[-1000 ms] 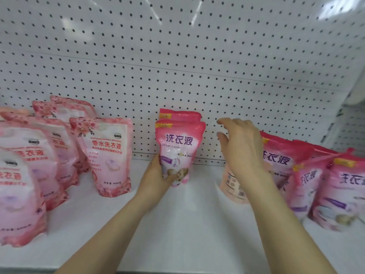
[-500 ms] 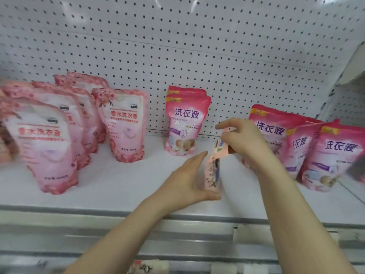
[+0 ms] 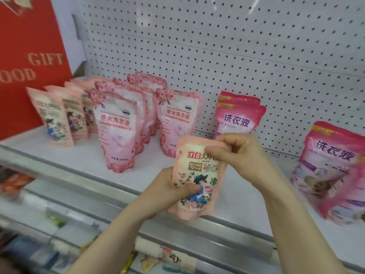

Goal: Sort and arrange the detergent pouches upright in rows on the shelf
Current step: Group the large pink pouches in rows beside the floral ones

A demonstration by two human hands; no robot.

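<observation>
I hold a peach pouch with a floral picture (image 3: 197,175) upright in front of the white shelf (image 3: 83,155), its front facing me. My left hand (image 3: 169,190) grips its lower left side, thumb across the picture. My right hand (image 3: 235,151) pinches its top right corner. Matching peach pouches (image 3: 57,117) stand in a row at the far left. Pale pink rose pouches (image 3: 116,127) stand in rows at centre left. Two magenta pouches (image 3: 239,115) stand behind my hands against the pegboard. More magenta pouches (image 3: 329,165) cluster at the right.
A red gift box (image 3: 29,56) stands at the shelf's left end. The white pegboard back wall (image 3: 237,46) rises behind the pouches. The metal front rail (image 3: 227,226) runs along the shelf edge, with blurred goods on the shelf below (image 3: 167,258).
The peach pouch has turned from edge-on to face me and come forward, now gripped by both hands. The view has swung left, revealing the red box and the peach row.
</observation>
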